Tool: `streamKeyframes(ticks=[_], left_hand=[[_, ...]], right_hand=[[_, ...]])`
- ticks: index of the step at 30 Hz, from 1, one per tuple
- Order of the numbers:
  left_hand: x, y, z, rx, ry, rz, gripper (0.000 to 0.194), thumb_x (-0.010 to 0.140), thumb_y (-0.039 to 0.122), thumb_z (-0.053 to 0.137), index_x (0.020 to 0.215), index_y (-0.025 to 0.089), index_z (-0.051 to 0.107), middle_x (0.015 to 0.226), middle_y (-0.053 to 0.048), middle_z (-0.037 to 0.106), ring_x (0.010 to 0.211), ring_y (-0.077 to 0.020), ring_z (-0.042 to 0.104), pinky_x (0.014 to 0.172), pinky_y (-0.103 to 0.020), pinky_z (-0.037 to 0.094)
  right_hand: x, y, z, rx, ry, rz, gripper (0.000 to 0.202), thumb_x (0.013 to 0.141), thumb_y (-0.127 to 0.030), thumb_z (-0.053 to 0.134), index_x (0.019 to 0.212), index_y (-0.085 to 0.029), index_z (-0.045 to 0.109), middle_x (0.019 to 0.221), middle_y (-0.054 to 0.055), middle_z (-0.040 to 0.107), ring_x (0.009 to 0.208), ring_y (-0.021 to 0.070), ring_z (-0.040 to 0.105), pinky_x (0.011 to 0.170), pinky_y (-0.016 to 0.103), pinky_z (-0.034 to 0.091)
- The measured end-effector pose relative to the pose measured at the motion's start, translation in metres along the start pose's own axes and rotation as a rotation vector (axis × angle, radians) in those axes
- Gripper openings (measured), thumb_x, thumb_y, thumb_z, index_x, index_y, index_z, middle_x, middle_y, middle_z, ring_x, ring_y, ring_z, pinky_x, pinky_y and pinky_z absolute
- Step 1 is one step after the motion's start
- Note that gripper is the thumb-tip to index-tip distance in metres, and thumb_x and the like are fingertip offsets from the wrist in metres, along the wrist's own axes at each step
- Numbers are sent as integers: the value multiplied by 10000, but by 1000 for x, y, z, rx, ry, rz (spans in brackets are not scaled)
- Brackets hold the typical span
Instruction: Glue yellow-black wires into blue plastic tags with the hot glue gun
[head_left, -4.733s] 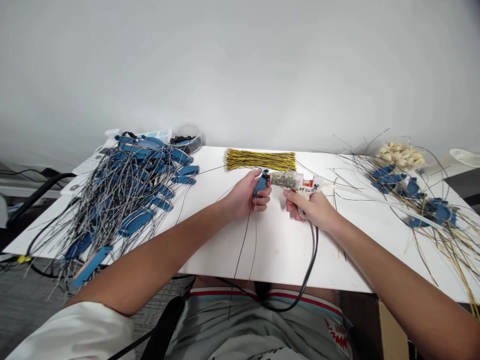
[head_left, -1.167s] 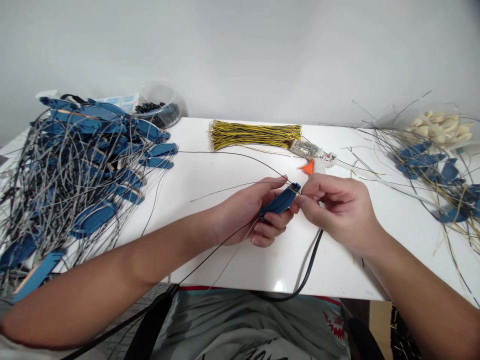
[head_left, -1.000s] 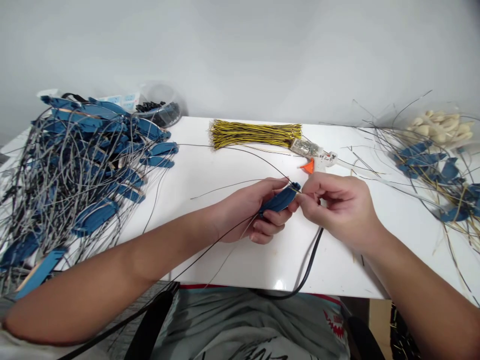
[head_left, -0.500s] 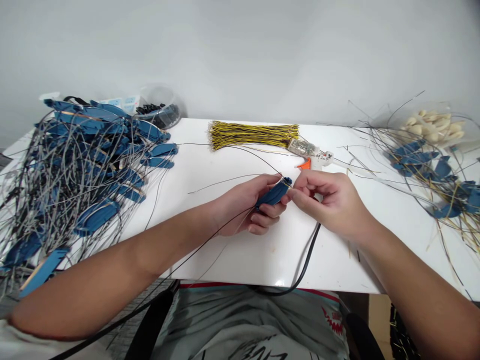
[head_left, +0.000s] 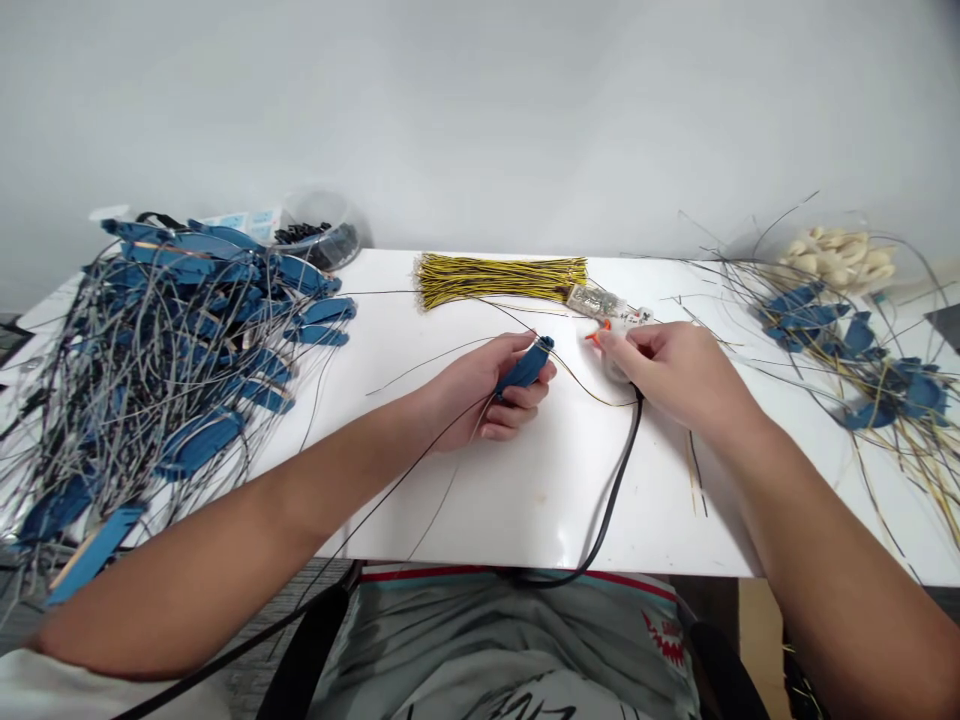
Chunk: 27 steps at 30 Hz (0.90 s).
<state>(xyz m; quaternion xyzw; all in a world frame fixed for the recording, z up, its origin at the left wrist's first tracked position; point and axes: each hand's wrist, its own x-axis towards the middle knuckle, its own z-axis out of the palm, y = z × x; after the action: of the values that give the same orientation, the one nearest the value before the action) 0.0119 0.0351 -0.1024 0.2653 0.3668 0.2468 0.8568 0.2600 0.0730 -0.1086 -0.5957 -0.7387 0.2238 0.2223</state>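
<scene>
My left hand (head_left: 487, 390) is closed around a slim blue plastic part (head_left: 527, 366), held tilted above the table with its upper end pointing right. Thin dark wires trail from the part, and a black-and-yellow wire (head_left: 581, 385) curves from its tip toward the right. My right hand (head_left: 675, 370) has its thumb and fingers on the handle of a hot glue gun (head_left: 630, 318), which lies on the table with its orange trigger (head_left: 599, 335) showing. Part of the handle is hidden behind the fingers.
A tangled heap of wired blue parts (head_left: 199, 265) covers the left side. A bundle of yellow-black wires (head_left: 499, 277) lies at the back. A tub of black pieces (head_left: 322, 235) stands back left. More blue parts (head_left: 859, 335) and a bag of cream pieces (head_left: 836, 258) sit right. A black cord (head_left: 616, 500) crosses the front edge.
My right hand has left the wire at the blue part's tip and moved right onto the glue gun handle. My left hand with the blue part has shifted slightly left and up.
</scene>
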Motion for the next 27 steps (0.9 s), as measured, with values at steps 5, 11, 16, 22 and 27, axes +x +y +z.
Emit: streamKeyframes(ticks=[5, 11, 16, 22, 27], left_hand=[[0, 2, -2, 14, 6, 30, 388, 998, 560, 519, 884, 190, 492, 695, 55, 224, 468, -72, 190, 340, -163, 212], [1, 1, -4, 24, -19, 29, 389, 1004, 564, 512, 890, 194, 482, 696, 57, 219, 469, -73, 188, 347, -170, 203], [0, 1, -4, 30, -16, 36, 376, 1013, 549, 493, 895, 193, 477, 698, 56, 215, 474, -75, 180, 352, -172, 187], [1, 1, -5, 39, -18, 34, 366, 1016, 542, 475, 898, 195, 482, 698, 57, 206, 478, -78, 155, 347, -171, 199], [0, 1, -4, 37, -9, 29, 366, 1036, 530, 433, 896, 196, 479, 710, 53, 187, 485, -80, 145, 352, -175, 185]], right_hand=[[10, 12, -1, -278, 32, 110, 667, 874, -798, 605, 561, -211, 558, 564, 77, 575, 535, 190, 449, 529, 332, 258], [11, 8, 2, -247, 40, 159, 657, 805, -821, 656, 583, -215, 532, 580, 64, 570, 553, 187, 459, 527, 334, 263], [14, 9, -5, -53, 43, 242, 595, 838, -733, 678, 621, -218, 473, 569, 12, 458, 557, 159, 376, 511, 336, 244], [20, 18, -5, 187, 106, 260, 530, 826, -667, 726, 670, -197, 536, 604, 0, 451, 564, 138, 372, 500, 315, 248], [20, 12, 1, 620, 212, 101, 321, 865, -475, 738, 818, -186, 604, 631, -10, 517, 537, 118, 422, 481, 272, 311]])
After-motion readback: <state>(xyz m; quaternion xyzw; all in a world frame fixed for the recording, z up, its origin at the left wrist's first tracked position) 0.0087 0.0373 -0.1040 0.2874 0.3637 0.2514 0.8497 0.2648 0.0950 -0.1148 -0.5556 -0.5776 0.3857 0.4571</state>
